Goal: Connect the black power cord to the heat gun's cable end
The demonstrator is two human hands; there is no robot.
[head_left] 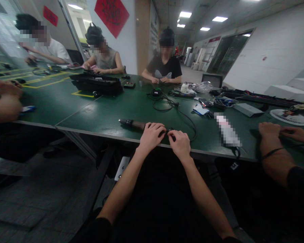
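A long dark tool with a brown handle [134, 124] lies along the near edge of the green table [103, 114]. My left hand [151, 136] curls over the tool's right end, fingers closed on it. My right hand [179, 144] sits just beside it, fingers bent down on the tool's end, where a black cable [190, 124] leaves. What lies under my fingers is hidden. The cable loops back toward a small black box [156, 91] further up the table.
Three people sit at the far side. A co-worker's arm [5, 108] rests at the left edge, another person's hands [276, 135] at the right. A black case [96, 83], a white fan [290, 117], a grey box [248, 109] and small parts lie on the table.
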